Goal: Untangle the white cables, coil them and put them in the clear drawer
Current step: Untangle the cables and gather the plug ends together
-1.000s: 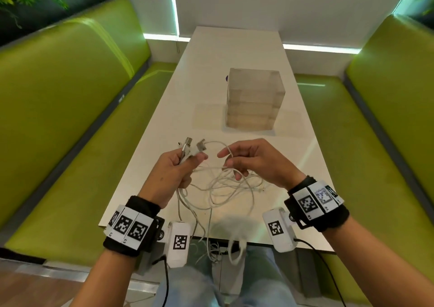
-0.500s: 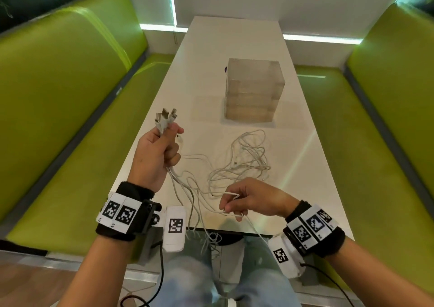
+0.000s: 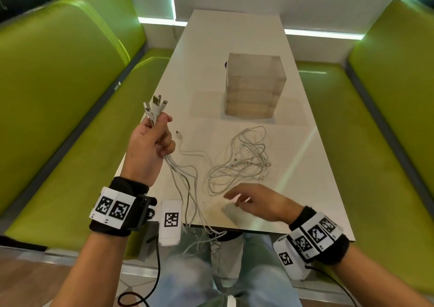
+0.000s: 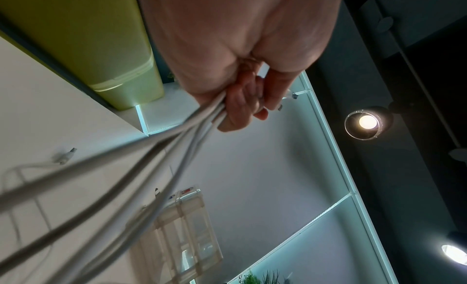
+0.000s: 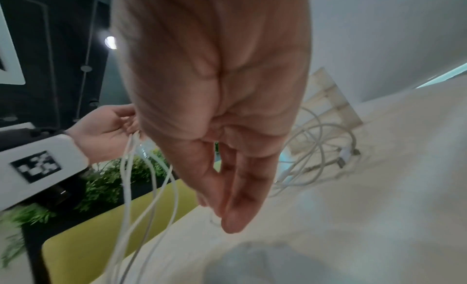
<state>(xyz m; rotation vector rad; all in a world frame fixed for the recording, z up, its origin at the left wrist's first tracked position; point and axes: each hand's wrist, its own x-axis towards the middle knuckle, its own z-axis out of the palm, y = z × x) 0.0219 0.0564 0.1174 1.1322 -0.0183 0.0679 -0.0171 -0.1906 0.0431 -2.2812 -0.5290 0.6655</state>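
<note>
My left hand [image 3: 150, 142] is raised over the table's left edge and grips a bundle of white cable ends; their connectors [image 3: 155, 109] stick up from the fist. The left wrist view shows the fingers [image 4: 242, 100] curled round the strands [image 4: 177, 148]. The strands hang down past the table's front edge [image 3: 190, 203]. A tangled pile of white cables [image 3: 242, 161] lies mid-table. My right hand [image 3: 244, 199] hovers near the front edge with straight, blurred fingers [image 5: 227, 214], holding nothing that I can see. The clear drawer unit [image 3: 254, 83] stands shut behind the pile.
One loose connector [image 3: 179, 134] lies on the white table [image 3: 305, 189] beside my left hand. Green padded benches [image 3: 58, 95] run along both sides. The hanging strands trail toward my lap below the table edge.
My left hand lifted the cable ends up and to the left and holds them there. My right hand came back to the front edge, pinched a strand, then let go and straightened its fingers.
</note>
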